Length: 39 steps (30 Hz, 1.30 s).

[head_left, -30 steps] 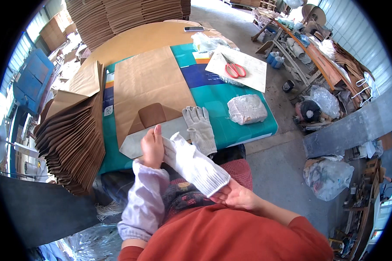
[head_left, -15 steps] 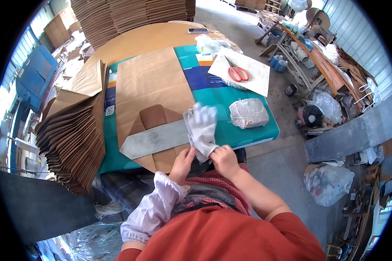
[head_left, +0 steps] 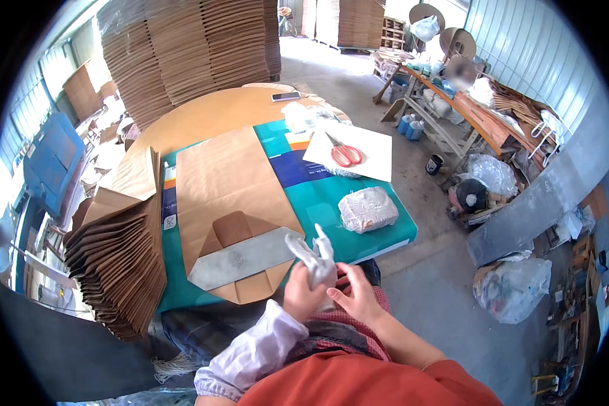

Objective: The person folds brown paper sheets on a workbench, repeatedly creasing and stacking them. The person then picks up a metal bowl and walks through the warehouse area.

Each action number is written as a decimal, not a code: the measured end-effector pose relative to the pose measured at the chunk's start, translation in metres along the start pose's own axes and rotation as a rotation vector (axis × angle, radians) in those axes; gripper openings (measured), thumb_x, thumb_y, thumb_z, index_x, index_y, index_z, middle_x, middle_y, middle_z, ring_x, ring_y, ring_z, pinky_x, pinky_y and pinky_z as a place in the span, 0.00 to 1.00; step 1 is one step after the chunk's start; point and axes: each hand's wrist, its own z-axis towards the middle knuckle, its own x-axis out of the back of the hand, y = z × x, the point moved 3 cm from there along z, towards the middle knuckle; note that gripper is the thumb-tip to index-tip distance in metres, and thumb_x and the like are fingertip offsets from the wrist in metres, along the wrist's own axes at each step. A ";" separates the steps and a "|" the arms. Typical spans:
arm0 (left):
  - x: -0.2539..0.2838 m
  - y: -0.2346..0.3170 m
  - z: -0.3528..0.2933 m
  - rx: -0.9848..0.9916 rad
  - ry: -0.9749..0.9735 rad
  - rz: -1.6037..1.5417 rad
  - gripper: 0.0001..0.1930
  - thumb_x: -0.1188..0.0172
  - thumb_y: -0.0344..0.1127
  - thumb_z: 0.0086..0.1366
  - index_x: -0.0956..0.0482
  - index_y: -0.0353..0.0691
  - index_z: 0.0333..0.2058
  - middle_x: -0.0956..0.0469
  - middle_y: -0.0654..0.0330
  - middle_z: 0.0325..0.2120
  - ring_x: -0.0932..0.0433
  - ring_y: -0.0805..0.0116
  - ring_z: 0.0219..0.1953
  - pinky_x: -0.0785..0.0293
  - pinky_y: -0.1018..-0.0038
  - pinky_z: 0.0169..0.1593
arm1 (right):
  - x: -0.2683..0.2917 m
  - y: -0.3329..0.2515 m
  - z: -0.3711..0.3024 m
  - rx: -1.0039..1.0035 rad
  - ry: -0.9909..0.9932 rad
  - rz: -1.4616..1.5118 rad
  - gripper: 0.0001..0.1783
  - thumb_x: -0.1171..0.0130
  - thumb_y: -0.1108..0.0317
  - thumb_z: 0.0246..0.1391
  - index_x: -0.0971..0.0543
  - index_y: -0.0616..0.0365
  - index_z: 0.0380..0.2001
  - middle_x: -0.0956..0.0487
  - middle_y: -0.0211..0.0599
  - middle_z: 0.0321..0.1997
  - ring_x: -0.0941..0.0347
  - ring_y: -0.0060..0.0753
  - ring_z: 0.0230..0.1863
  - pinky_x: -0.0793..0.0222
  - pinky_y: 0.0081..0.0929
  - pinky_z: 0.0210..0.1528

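My left hand (head_left: pixel 304 292) is closed around white knit work gloves (head_left: pixel 317 260), bunched up with their fingers sticking upward, in front of my body at the table's near edge. Close against their right side is my right hand (head_left: pixel 356 295), its thumb and fingers apart; whether it touches the cloth I cannot tell. Just beyond, a brown paper bag (head_left: pixel 227 159) lies flat, its near end folded into a pointed shape. Across that folded end rests a flat grey plate (head_left: pixel 242 260) with angled ends. A pale sleeve cover is on my left forearm.
Folded brown paper bags (head_left: pixel 118 271) are fanned in a stack at the left. On the teal sheet (head_left: pixel 318 203) sit a wrapped white bundle (head_left: pixel 369 210) and red-handled scissors (head_left: pixel 346 155) on a white board (head_left: pixel 375 152). Farther back lies a phone (head_left: pixel 285 97). A cluttered bench (head_left: pixel 463 108) stands right.
The gloves have come lower and nearer to me. My left hand now wraps round them, while my right hand has loosened from their cuff. The view has tilted up.
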 end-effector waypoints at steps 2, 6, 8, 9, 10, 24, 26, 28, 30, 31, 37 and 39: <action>-0.006 0.043 -0.006 -0.202 -0.278 0.183 0.21 0.36 0.30 0.48 0.25 0.31 0.43 0.28 0.39 0.47 0.26 0.43 0.48 0.28 0.60 0.52 | -0.013 0.010 -0.011 -0.169 -0.117 0.371 0.33 0.41 0.48 0.58 0.32 0.65 0.55 0.25 0.39 0.48 0.27 0.28 0.46 0.30 0.27 0.48; -0.013 0.059 -0.044 -0.520 -0.317 0.657 0.31 0.35 0.36 0.49 0.30 0.29 0.52 0.29 0.37 0.49 0.32 0.42 0.56 0.35 0.60 0.61 | -0.025 0.004 -0.022 -0.621 0.065 0.975 0.21 0.42 0.61 0.60 0.28 0.65 0.51 0.23 0.36 0.46 0.25 0.26 0.43 0.30 0.27 0.47; 0.005 0.075 -0.046 -0.504 -0.477 0.474 0.29 0.34 0.37 0.50 0.28 0.32 0.52 0.27 0.40 0.48 0.30 0.44 0.55 0.33 0.61 0.59 | -0.014 0.012 -0.019 -0.579 0.095 0.936 0.19 0.42 0.63 0.60 0.26 0.65 0.49 0.22 0.35 0.45 0.25 0.26 0.42 0.30 0.27 0.46; 0.013 0.075 -0.045 -0.495 -0.556 0.373 0.28 0.34 0.37 0.50 0.27 0.34 0.51 0.26 0.42 0.47 0.29 0.46 0.54 0.32 0.61 0.58 | -0.006 0.022 -0.019 -0.563 0.113 0.914 0.18 0.43 0.63 0.60 0.25 0.65 0.48 0.22 0.35 0.44 0.25 0.26 0.42 0.30 0.27 0.46; 0.027 0.067 -0.042 -0.386 -0.505 0.242 0.22 0.34 0.36 0.52 0.24 0.37 0.47 0.24 0.48 0.45 0.27 0.50 0.51 0.29 0.62 0.53 | 0.005 0.033 -0.018 -0.533 0.143 0.847 0.16 0.43 0.66 0.59 0.25 0.65 0.47 0.22 0.34 0.44 0.25 0.26 0.42 0.30 0.27 0.46; 0.235 -0.132 -0.043 0.249 -0.123 1.012 0.43 0.35 0.61 0.51 0.35 0.51 0.63 0.50 0.46 0.68 0.53 0.45 0.69 0.54 0.50 0.68 | 0.039 0.030 0.045 -0.295 -0.091 0.094 0.18 0.40 0.74 0.49 0.25 0.65 0.45 0.19 0.38 0.38 0.22 0.28 0.36 0.27 0.28 0.40; 0.228 -0.137 -0.041 0.310 -0.158 1.046 0.44 0.38 0.64 0.53 0.38 0.50 0.64 0.52 0.47 0.68 0.54 0.45 0.69 0.57 0.50 0.68 | 0.028 0.004 0.072 -0.051 -0.036 -0.319 0.19 0.40 0.73 0.47 0.25 0.63 0.45 0.19 0.42 0.36 0.21 0.37 0.35 0.26 0.33 0.38; 0.229 -0.152 -0.037 0.307 -0.121 1.038 0.43 0.43 0.65 0.55 0.39 0.50 0.65 0.52 0.48 0.69 0.55 0.46 0.70 0.60 0.49 0.68 | 0.004 -0.006 0.100 0.230 0.114 -0.656 0.24 0.39 0.71 0.45 0.27 0.59 0.49 0.21 0.46 0.33 0.23 0.53 0.34 0.28 0.44 0.35; 0.225 -0.163 -0.024 0.269 -0.094 1.051 0.41 0.42 0.63 0.56 0.39 0.50 0.65 0.52 0.48 0.69 0.55 0.47 0.70 0.60 0.49 0.69 | -0.018 0.008 0.128 0.281 0.074 -0.857 0.30 0.39 0.71 0.45 0.31 0.57 0.55 0.23 0.44 0.39 0.24 0.48 0.36 0.29 0.43 0.38; 0.225 -0.167 -0.016 0.250 -0.079 1.061 0.40 0.42 0.62 0.56 0.39 0.50 0.64 0.53 0.48 0.69 0.55 0.47 0.70 0.60 0.49 0.69 | -0.030 0.022 0.140 0.316 0.042 -0.914 0.31 0.39 0.71 0.45 0.31 0.57 0.56 0.24 0.43 0.42 0.25 0.48 0.38 0.30 0.43 0.40; 0.235 -0.180 0.003 0.226 -0.025 1.032 0.43 0.39 0.60 0.52 0.37 0.42 0.63 0.50 0.46 0.68 0.53 0.48 0.69 0.60 0.49 0.69 | -0.062 0.095 0.140 0.379 -0.071 -0.846 0.33 0.43 0.67 0.43 0.31 0.58 0.57 0.28 0.45 0.53 0.32 0.45 0.52 0.36 0.42 0.51; 0.235 -0.175 0.000 0.210 -0.046 1.032 0.45 0.37 0.58 0.50 0.38 0.36 0.61 0.50 0.43 0.67 0.52 0.44 0.69 0.60 0.48 0.68 | -0.060 0.093 0.139 0.332 -0.098 -0.799 0.35 0.43 0.68 0.41 0.32 0.58 0.58 0.28 0.45 0.54 0.32 0.47 0.53 0.37 0.43 0.52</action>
